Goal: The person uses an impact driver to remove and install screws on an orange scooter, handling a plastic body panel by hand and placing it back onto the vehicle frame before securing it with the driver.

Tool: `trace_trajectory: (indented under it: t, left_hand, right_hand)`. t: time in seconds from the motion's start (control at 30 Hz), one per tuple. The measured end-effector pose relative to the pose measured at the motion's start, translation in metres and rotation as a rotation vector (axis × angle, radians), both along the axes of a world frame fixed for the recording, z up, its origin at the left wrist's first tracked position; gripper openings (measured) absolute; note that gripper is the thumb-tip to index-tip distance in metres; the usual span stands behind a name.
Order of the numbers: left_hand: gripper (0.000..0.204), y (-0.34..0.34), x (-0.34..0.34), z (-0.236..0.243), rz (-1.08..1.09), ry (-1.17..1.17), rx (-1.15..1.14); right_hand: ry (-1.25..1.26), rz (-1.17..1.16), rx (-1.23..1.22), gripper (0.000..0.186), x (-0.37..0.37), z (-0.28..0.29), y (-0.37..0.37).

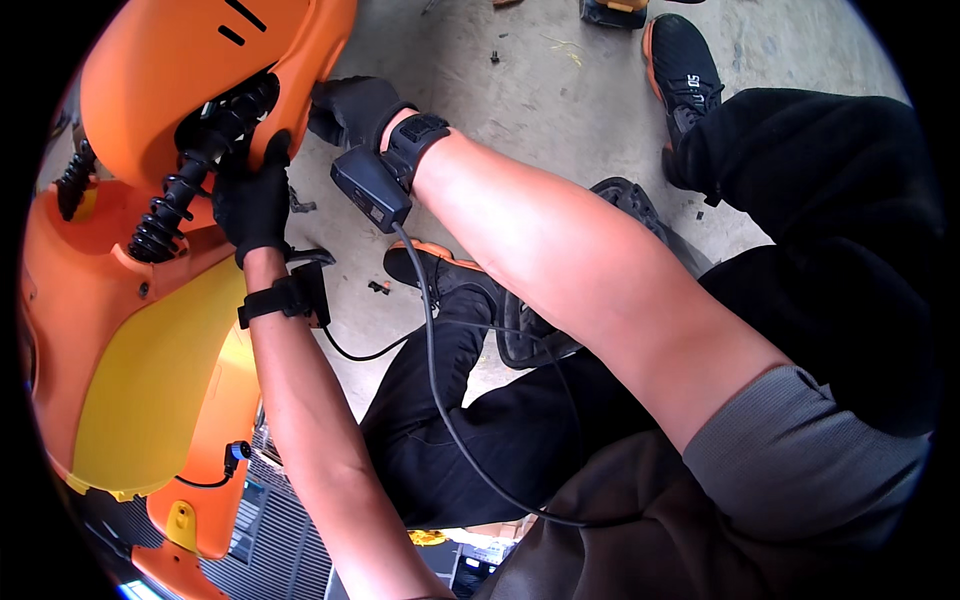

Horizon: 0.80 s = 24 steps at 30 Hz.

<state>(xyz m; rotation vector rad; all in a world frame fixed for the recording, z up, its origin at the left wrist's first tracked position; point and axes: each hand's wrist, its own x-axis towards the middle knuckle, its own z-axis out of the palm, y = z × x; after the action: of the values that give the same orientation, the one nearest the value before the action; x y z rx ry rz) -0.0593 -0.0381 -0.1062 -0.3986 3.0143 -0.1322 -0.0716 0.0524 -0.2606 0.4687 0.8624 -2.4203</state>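
A large orange plastic fender (180,90) with two dark slots fills the upper left. Through its opening runs a black coil-spring shock absorber (185,195). My left hand (252,200), in a black glove, is at the fender's lower edge beside the shock absorber; its thumb presses on the orange plastic and its other fingers are partly hidden. Against the fender's right edge, my right hand (355,112), also gloved in black, is closed with curled fingers. Its fingertips are out of sight, and what they hold does not show.
Orange bodywork (60,270) with a yellow panel (150,390) stands at left, beside a second spring (75,180). A blue-tipped cable connector (237,452) sticks out below. Cables (430,340) run from my wrist devices. Small dark bits (379,287) lie on the concrete floor (560,110).
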Motion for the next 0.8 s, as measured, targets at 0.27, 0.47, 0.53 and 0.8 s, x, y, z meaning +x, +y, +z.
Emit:
trace_trajectory:
  t: [0.27,0.47,0.53,0.8]
  left_hand:
    - [0.064,-0.009,0.006,0.004,0.065,-0.048,0.021]
    - [0.066,-0.002,0.004,0.005,0.012,-0.076,0.019]
    - [0.067,-0.005,0.005,0.005,0.011,-0.037,0.015]
    - [0.062,-0.006,0.006,0.002,-0.011,-0.035,0.022]
  right_hand:
    - [-0.343,-0.095,-0.335,0.019,0.007,0.039,0.009]
    - [-0.363,-0.127,-0.448,0.017,0.010,0.028,0.012]
    - [-0.210,-0.087,-0.406,0.020,0.014,0.025,0.012]
    - [-0.398,-0.053,-0.380,0.020,0.006,0.045,0.024]
